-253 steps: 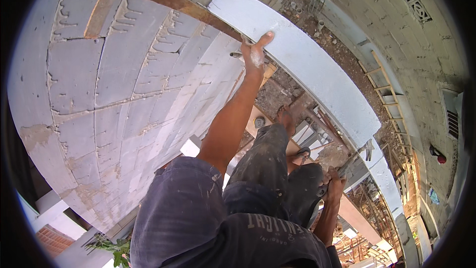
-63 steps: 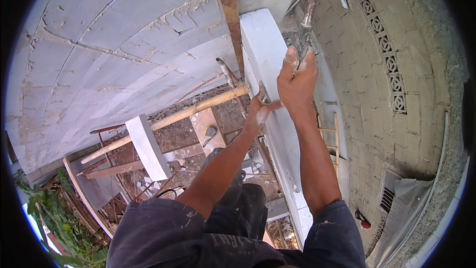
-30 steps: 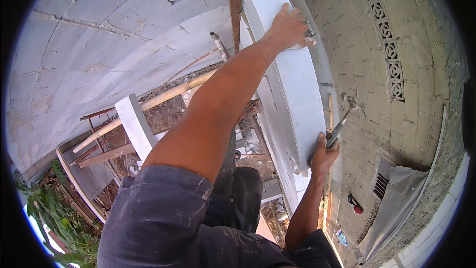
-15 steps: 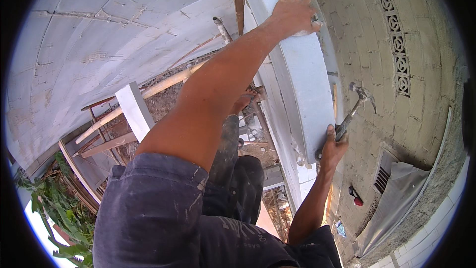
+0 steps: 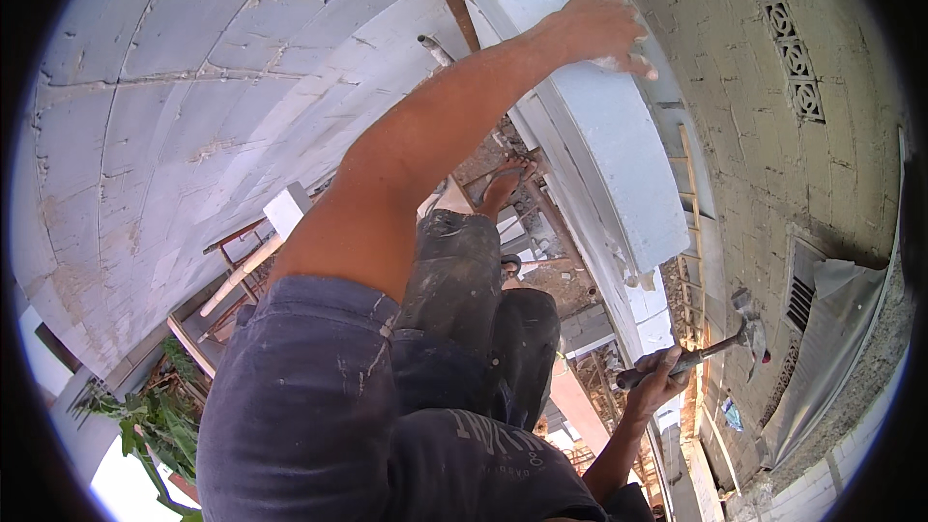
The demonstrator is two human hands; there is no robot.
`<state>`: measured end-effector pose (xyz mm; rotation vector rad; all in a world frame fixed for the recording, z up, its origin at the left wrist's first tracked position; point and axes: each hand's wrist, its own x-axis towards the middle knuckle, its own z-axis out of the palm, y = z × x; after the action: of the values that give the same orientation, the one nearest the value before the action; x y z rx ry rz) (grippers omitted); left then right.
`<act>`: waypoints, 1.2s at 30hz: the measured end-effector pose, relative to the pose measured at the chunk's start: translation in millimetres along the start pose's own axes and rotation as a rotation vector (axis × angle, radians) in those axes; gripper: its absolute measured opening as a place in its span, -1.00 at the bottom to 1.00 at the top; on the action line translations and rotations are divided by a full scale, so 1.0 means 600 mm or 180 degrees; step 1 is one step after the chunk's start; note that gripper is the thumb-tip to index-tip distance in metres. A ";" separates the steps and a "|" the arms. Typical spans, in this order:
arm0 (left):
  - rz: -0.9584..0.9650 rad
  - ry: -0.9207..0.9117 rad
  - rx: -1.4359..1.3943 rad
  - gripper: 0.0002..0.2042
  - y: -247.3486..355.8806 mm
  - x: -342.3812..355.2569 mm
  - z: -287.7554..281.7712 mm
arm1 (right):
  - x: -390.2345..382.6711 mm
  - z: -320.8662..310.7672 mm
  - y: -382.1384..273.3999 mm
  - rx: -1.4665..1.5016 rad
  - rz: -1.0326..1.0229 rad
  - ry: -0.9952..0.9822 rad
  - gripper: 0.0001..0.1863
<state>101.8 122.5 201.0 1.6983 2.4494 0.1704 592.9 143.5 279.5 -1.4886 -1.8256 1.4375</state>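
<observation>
My left hand [image 5: 604, 34] reaches across a long, pale white block [image 5: 619, 145] on top of a wall. Its fingers are spread over the block's far edge, with the palm at the top surface. In my right hand [image 5: 662, 382] is a claw hammer [image 5: 723, 346], gripped by its dark handle. The hammer's metal head points right, away from the block, and is slightly blurred. This hand is lower down, beyond the block's near end, and the hammer does not touch the block.
A white block wall [image 5: 193, 116] rises on the left. To the right stands a rough grey wall [image 5: 735, 116] with patterned vent blocks [image 5: 797, 63]. Far below lie rubble and timber. Grey sheeting [image 5: 836, 329] hangs at lower right; green leaves [image 5: 159, 416] show at lower left.
My right hand has moved down with the hammer, away from the block's near end; the hammer has swung from upright to pointing right. My left hand's fingers have loosened on the block. The view has shifted.
</observation>
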 end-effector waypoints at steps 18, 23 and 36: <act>0.0664 -0.1036 0.0306 -0.19 0.002 -0.025 0.004 | -0.161 -0.011 0.087 -0.0222 0.2279 -0.1550 -0.71; 0.1380 -0.1066 -0.0023 0.33 -0.009 -0.040 -0.024 | -0.120 -0.087 -0.066 0.0158 0.1622 -0.1391 -0.61; 0.1938 -0.2483 0.0687 0.25 -0.030 -0.007 -0.067 | 0.426 0.116 -0.071 -0.1413 0.1057 -0.1441 -0.46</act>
<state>78.8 112.0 237.5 2.0289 1.3992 -0.5949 423.2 340.6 212.9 -1.8640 -2.3771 1.7108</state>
